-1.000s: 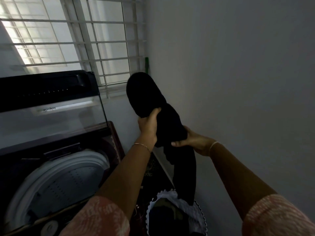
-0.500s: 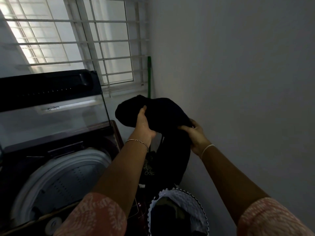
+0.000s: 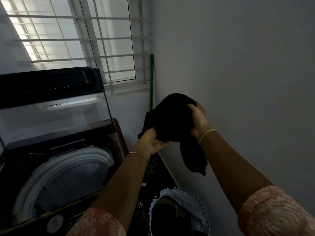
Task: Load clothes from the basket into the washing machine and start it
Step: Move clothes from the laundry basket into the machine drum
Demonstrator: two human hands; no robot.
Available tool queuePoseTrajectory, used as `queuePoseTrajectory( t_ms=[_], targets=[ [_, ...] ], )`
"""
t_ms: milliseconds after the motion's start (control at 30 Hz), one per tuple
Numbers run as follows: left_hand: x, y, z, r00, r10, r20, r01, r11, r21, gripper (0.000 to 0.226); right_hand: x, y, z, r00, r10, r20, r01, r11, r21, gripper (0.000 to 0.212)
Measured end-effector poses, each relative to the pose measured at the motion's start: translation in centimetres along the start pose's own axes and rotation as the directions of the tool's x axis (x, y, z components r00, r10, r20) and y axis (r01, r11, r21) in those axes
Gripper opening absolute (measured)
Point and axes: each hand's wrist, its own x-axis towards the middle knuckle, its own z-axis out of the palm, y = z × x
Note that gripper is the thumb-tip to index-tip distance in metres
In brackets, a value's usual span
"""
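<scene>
**Both hands holding a black garment in the air, beside the open washer**

The left hand (image 3: 153,142) is gripping the lower edge of a black garment (image 3: 170,120), fingers curled under the cloth. The right hand (image 3: 198,120) is clutching its upper right part, fingertips buried in the fabric and out of sight. The hands are sitting apart, with the bunched cloth between them and one end hanging down below the right wrist. The garment is so dark that its kind and folds are hard to make out.

It is hanging in the air in front of the wall, above the basket (image 3: 190,200) and to the right of the washing machine (image 3: 117,133). The basket is being cut off by the bottom edge; dark clothes are lying inside it, but they cannot be told apart. The machine's lid (image 3: 51,113) is standing raised, and the drum (image 3: 71,178) is showing only partly, its lower left lost to shadow and the frame edge. A green pole (image 3: 151,79) is leaning in the corner, its lower end hidden behind the garment.
</scene>
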Motion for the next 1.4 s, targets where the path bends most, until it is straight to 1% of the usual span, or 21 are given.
queuePoseTrajectory(
  t_ms=[100,200,300,400,467,533,600,700,767,867,933,1000,1033,1067,1100,1133,1200,1233,1300,1367,1400],
  targets=[
    [-0.2,0.4,1.3,1.000,0.005,0.031,-0.002,0.996,-0.087,0.036,-0.2,0.3,0.1,0.989,-0.014,0.144,0.028,0.995,-0.093,0.043],
    [-0.7,0.9,2.6,0.998,-0.033,0.051,0.038,0.995,-0.095,0.031,-0.4,0.3,0.5,0.963,0.010,0.268,0.043,0.980,-0.194,0.067],
    [-0.7,1.3,2.9,0.995,-0.092,0.029,0.089,0.990,0.112,0.038,-0.3,0.3,0.6,0.945,0.041,0.323,0.057,0.955,-0.290,0.094],
    [-0.4,1.8,2.4,0.993,-0.111,-0.050,0.121,0.944,0.305,0.038,-0.2,0.5,-0.2,0.922,0.117,0.369,0.032,0.927,-0.373,0.121],
    [-0.7,2.0,2.2,0.990,-0.118,-0.080,0.140,0.919,0.368,0.037,-0.4,0.5,-0.6,0.906,0.155,0.394,0.058,0.877,-0.477,0.128],
    [-0.9,1.9,2.2,0.989,-0.127,-0.077,0.148,0.907,0.395,0.037,-0.7,0.8,-0.4,0.908,0.100,0.407,0.183,0.779,-0.600,0.121],
    [-1.1,1.9,2.4,0.991,-0.120,-0.064,0.136,0.883,0.449,0.039,-0.9,0.9,0.3,0.935,-0.025,0.355,0.268,0.708,-0.654,0.107],
    [-1.4,2.0,2.8,0.995,-0.099,0.014,0.067,0.769,0.635,0.045,-0.4,0.4,0.7,0.969,-0.164,0.187,0.245,0.749,-0.616,0.066],
    [-1.4,2.1,2.6,0.993,-0.105,0.057,0.029,0.672,0.740,0.056,0.2,-0.2,0.5,0.967,-0.226,0.114,0.244,0.712,-0.659,0.041],
    [-1.7,1.9,2.1,0.982,-0.127,0.137,-0.041,0.570,0.820,0.058,1.0,-0.8,0.0,0.960,-0.270,0.071,0.242,0.680,-0.692,0.024],
    [-1.8,1.7,1.6,0.983,-0.057,0.176,-0.108,0.594,0.797,0.049,1.0,-1.3,-0.1,0.964,-0.260,0.056,0.229,0.703,-0.674,0.019],
    [-1.4,1.6,0.3,0.976,0.133,0.175,-0.216,0.720,0.660,0.031,0.5,-2.1,-0.2,0.968,-0.247,0.043,0.220,0.758,-0.614,0.016],
    [-1.3,1.5,-0.3,0.964,0.220,0.150,-0.266,0.791,0.550,0.029,0.4,-2.6,-0.3,0.972,-0.232,0.040,0.214,0.800,-0.561,0.014],
    [-1.2,1.5,-1.1,0.953,0.275,0.128,-0.302,0.833,0.464,0.042,0.4,-3.0,-0.4,0.977,-0.212,0.039,0.202,0.837,-0.508,0.013],
    [-1.0,1.5,-1.9,0.946,0.300,0.126,-0.324,0.838,0.439,0.061,0.4,-3.3,-0.4,0.981,-0.190,0.033,0.184,0.866,-0.464,0.014],
    [-0.9,1.4,-2.2,0.941,0.304,0.147,-0.337,0.818,0.465,0.083,0.4,-3.6,-0.3,0.986,-0.165,0.026,0.160,0.889,-0.429,0.015],
    [-0.6,1.1,-1.9,0.929,0.296,0.223,-0.371,0.729,0.575,0.134,0.6,-3.9,0.0,0.996,-0.091,0.013,0.089,0.922,-0.376,0.016],
    [-0.3,0.9,-1.4,0.916,0.297,0.269,-0.401,0.694,0.598,0.148,0.6,-4.0,0.3,0.999,-0.036,0.020,0.041,0.937,-0.347,0.015],
    [0.0,0.3,-0.1,0.895,0.294,0.336,-0.444,0.664,0.601,0.148,0.5,-3.6,0.8,0.996,0.081,0.027,-0.071,0.960,-0.271,0.028],
    [0.2,-0.2,1.1,0.891,0.293,0.347,-0.452,0.649,0.612,0.132,-0.1,-2.9,1.3,0.988,0.153,0.039,-0.143,0.974,-0.177,0.034],
    [0.4,-0.5,1.6,0.881,0.327,0.340,-0.472,0.632,0.614,0.121,-0.3,-2.6,1.5,0.983,0.176,0.047,-0.169,0.977,-0.128,0.034]
  ],
)
